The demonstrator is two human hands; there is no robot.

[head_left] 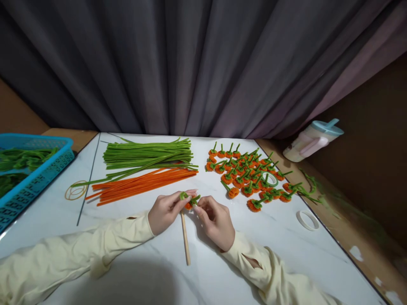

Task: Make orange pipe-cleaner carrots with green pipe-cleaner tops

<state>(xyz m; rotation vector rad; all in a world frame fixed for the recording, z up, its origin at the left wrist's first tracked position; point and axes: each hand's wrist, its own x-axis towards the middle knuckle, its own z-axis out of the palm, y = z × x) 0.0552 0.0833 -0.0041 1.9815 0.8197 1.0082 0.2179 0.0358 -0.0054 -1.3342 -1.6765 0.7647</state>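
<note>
Between my two hands is a small orange and green fuzzy piece, like the pumpkin-shaped pieces on the table. My left hand pinches its green part from the left. From the right, my right hand grips the same piece with thumb and curled fingers. A thin wooden stick lies on the white table just below. Beyond my left hand are a bundle of green fuzzy stems and a bundle of orange ones. Many finished-looking orange pieces with green stalks are grouped beyond my right hand.
A blue basket with green pieces stands at the left edge. Yellow rings lie near it. One tape roll rests among the orange pieces, another at the right. A lidded cup stands beyond the table, before a dark curtain.
</note>
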